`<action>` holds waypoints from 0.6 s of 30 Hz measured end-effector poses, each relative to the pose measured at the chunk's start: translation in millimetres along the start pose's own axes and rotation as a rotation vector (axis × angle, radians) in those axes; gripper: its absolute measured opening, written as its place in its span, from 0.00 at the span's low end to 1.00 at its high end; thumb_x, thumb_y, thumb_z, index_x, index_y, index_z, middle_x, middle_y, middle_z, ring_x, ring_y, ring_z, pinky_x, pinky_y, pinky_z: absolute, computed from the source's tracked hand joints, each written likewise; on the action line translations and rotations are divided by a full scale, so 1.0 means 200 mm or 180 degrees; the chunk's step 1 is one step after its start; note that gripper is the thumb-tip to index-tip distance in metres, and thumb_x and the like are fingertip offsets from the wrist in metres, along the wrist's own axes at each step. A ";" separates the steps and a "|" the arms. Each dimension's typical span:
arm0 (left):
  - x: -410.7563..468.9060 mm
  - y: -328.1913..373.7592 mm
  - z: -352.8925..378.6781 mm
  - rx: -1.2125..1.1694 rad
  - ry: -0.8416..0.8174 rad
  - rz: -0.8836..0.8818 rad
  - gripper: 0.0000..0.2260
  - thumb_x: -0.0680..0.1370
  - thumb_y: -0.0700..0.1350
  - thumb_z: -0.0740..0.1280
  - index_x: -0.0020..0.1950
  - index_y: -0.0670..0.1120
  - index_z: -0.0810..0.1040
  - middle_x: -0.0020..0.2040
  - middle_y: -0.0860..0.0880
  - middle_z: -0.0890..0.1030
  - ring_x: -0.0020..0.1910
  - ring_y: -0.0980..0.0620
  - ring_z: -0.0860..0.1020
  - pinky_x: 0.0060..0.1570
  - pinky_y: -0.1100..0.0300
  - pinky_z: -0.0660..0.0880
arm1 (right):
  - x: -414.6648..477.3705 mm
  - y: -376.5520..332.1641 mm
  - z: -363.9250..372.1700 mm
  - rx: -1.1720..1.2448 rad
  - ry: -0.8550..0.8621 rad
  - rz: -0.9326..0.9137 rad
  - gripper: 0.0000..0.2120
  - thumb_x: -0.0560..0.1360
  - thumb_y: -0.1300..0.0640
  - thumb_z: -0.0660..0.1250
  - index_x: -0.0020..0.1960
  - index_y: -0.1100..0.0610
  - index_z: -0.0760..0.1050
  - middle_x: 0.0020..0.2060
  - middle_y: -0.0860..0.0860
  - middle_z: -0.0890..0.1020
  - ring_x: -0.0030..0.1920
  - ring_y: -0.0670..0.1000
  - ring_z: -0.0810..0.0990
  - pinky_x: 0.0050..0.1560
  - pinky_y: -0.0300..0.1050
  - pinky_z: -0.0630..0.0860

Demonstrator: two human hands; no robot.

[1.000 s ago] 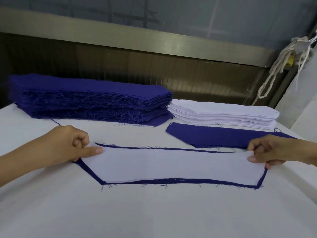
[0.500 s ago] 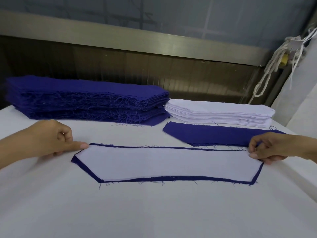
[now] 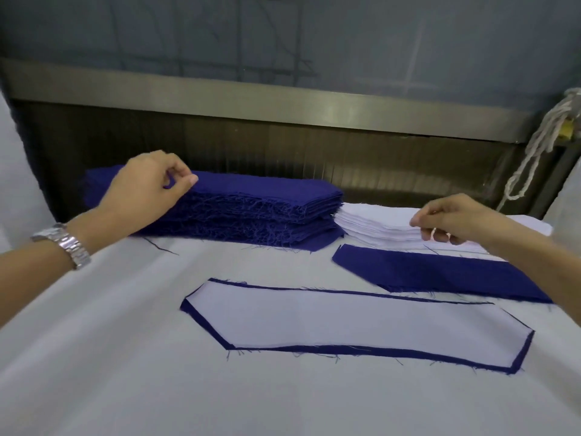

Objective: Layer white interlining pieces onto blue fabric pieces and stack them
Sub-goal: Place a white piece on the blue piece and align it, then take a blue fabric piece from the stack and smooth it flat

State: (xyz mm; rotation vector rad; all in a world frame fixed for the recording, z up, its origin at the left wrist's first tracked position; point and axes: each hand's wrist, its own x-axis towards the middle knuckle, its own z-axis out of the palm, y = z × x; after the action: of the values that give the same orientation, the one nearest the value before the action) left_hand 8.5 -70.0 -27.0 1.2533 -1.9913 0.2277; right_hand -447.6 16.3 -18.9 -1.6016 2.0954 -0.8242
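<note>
Layered pair: we see a white interlining piece (image 3: 345,322) lying flat on a blue fabric piece (image 3: 377,352), whose edge shows as a thin border all round. It sits near the middle of the table (image 3: 125,372), with no hand on it.
Left hand (image 3: 147,187): our fingers are curled, with the thumb and forefinger tips close together at the top front edge of the blue stack (image 3: 251,209). We cannot tell whether a layer is caught.
Right hand (image 3: 456,218): our thumb is above and our fingers below, pinching the upper sheets of the white interlining stack (image 3: 371,220).
Around: a single blue piece (image 3: 440,272) lies just before the white stack. There is a metal watch (image 3: 67,243) on our left wrist, a rope (image 3: 534,152) hanging far right and a steel rail (image 3: 283,102) behind.
In the way: our left hand hides the blue stack's left end. Our right forearm crosses the single blue piece's right end.
Change: half a second ago both hands were at the ends of the layered pair. They have since left it and gone up to the two stacks.
</note>
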 end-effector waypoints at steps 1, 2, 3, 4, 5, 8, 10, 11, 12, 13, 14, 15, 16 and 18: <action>0.04 0.00 0.00 0.0093 -0.0051 0.0043 0.08 0.80 0.49 0.67 0.53 0.46 0.81 0.45 0.50 0.78 0.44 0.49 0.76 0.45 0.47 0.77 | 0.03 -0.06 0.05 0.0028 0.0066 -0.0137 0.06 0.79 0.59 0.68 0.46 0.57 0.83 0.34 0.53 0.83 0.30 0.48 0.73 0.28 0.37 0.69; 0.07 0.00 0.01 0.0179 -0.0102 0.0078 0.09 0.80 0.48 0.67 0.54 0.45 0.82 0.46 0.49 0.79 0.46 0.48 0.77 0.47 0.44 0.77 | 0.06 -0.11 0.09 0.0061 0.0120 -0.0268 0.06 0.80 0.59 0.68 0.46 0.56 0.83 0.35 0.52 0.84 0.31 0.47 0.74 0.28 0.37 0.69; 0.11 0.00 0.02 0.0260 -0.0156 0.0094 0.09 0.81 0.48 0.66 0.55 0.45 0.82 0.48 0.48 0.80 0.47 0.47 0.77 0.48 0.43 0.77 | 0.09 -0.17 0.13 0.0104 0.0163 -0.0393 0.06 0.80 0.58 0.68 0.46 0.55 0.83 0.36 0.51 0.84 0.31 0.46 0.74 0.29 0.37 0.69; 0.15 -0.01 0.03 0.0337 -0.0213 0.0089 0.10 0.81 0.48 0.66 0.56 0.45 0.83 0.49 0.46 0.81 0.48 0.46 0.78 0.49 0.43 0.78 | 0.12 -0.21 0.17 0.0155 0.0200 -0.0505 0.07 0.80 0.58 0.68 0.45 0.55 0.83 0.36 0.50 0.84 0.31 0.45 0.74 0.29 0.36 0.68; 0.18 -0.02 0.04 0.0409 -0.0286 0.0062 0.10 0.81 0.48 0.66 0.56 0.46 0.83 0.50 0.46 0.82 0.50 0.46 0.78 0.50 0.43 0.78 | 0.15 -0.26 0.21 0.0196 0.0232 -0.0609 0.07 0.79 0.58 0.68 0.44 0.54 0.83 0.36 0.49 0.83 0.32 0.45 0.75 0.30 0.36 0.68; 0.26 -0.05 0.07 0.0628 -0.0483 -0.0011 0.10 0.81 0.49 0.65 0.58 0.48 0.83 0.52 0.46 0.83 0.50 0.46 0.79 0.48 0.47 0.78 | 0.24 -0.37 0.32 0.0149 0.0377 -0.0867 0.05 0.79 0.56 0.69 0.44 0.52 0.82 0.37 0.45 0.81 0.38 0.43 0.76 0.38 0.37 0.70; 0.30 -0.07 0.09 0.0774 -0.0555 0.0003 0.10 0.81 0.49 0.66 0.57 0.49 0.83 0.52 0.46 0.83 0.49 0.47 0.79 0.45 0.51 0.76 | 0.29 -0.43 0.37 0.0011 0.0463 -0.0903 0.04 0.79 0.53 0.69 0.48 0.52 0.82 0.41 0.46 0.80 0.45 0.47 0.77 0.47 0.43 0.73; 0.32 -0.07 0.10 0.0831 -0.0599 -0.0004 0.10 0.81 0.50 0.66 0.57 0.49 0.83 0.53 0.47 0.83 0.49 0.47 0.79 0.46 0.52 0.76 | 0.31 -0.45 0.40 -0.0095 0.0479 -0.0892 0.06 0.79 0.52 0.69 0.50 0.53 0.82 0.43 0.46 0.79 0.48 0.48 0.77 0.49 0.45 0.72; 0.34 -0.08 0.11 0.0858 -0.0659 -0.0030 0.10 0.81 0.51 0.66 0.57 0.50 0.83 0.53 0.47 0.83 0.50 0.47 0.80 0.47 0.51 0.76 | 0.32 -0.48 0.42 -0.0202 0.0478 -0.0864 0.08 0.79 0.50 0.69 0.52 0.54 0.83 0.45 0.47 0.79 0.49 0.49 0.77 0.50 0.47 0.73; 0.35 -0.08 0.11 0.0844 -0.0740 -0.0074 0.10 0.81 0.51 0.66 0.57 0.50 0.83 0.54 0.47 0.83 0.51 0.47 0.80 0.49 0.51 0.77 | 0.34 -0.50 0.44 -0.0283 0.0456 -0.0826 0.11 0.79 0.49 0.69 0.54 0.55 0.83 0.46 0.48 0.79 0.50 0.50 0.77 0.50 0.49 0.74; 0.37 -0.08 0.11 0.0791 -0.0838 -0.0127 0.10 0.81 0.52 0.66 0.58 0.51 0.83 0.55 0.48 0.83 0.52 0.47 0.79 0.50 0.51 0.77 | 0.36 -0.52 0.46 -0.0332 0.0421 -0.0779 0.13 0.79 0.48 0.68 0.55 0.56 0.83 0.46 0.49 0.80 0.49 0.51 0.78 0.51 0.50 0.76; 0.38 -0.08 0.12 0.0707 -0.0951 -0.0187 0.11 0.80 0.53 0.66 0.58 0.51 0.83 0.56 0.48 0.83 0.53 0.48 0.79 0.51 0.50 0.76 | 0.37 -0.54 0.47 -0.0358 0.0382 -0.0728 0.14 0.79 0.48 0.69 0.56 0.57 0.82 0.47 0.50 0.81 0.49 0.52 0.78 0.51 0.50 0.76; 0.40 -0.08 0.12 0.0603 -0.1071 -0.0242 0.12 0.80 0.54 0.67 0.59 0.51 0.83 0.56 0.48 0.83 0.54 0.48 0.79 0.52 0.50 0.76 | 0.39 -0.55 0.49 -0.0372 0.0343 -0.0675 0.15 0.79 0.48 0.69 0.56 0.58 0.82 0.47 0.51 0.81 0.48 0.52 0.78 0.51 0.50 0.77; 0.41 -0.08 0.13 0.0354 -0.1321 -0.0334 0.14 0.79 0.55 0.68 0.61 0.50 0.82 0.57 0.49 0.82 0.54 0.50 0.78 0.54 0.51 0.76 | 0.42 -0.57 0.50 -0.0381 0.0270 -0.0575 0.16 0.79 0.47 0.69 0.54 0.60 0.83 0.49 0.54 0.83 0.50 0.54 0.80 0.54 0.53 0.79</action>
State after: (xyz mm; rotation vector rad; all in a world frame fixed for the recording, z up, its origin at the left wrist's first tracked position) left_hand -11.1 -149.1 7.1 1.5721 -2.2747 0.0263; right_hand -325.0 -106.2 -15.2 -1.8718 2.1166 -0.8525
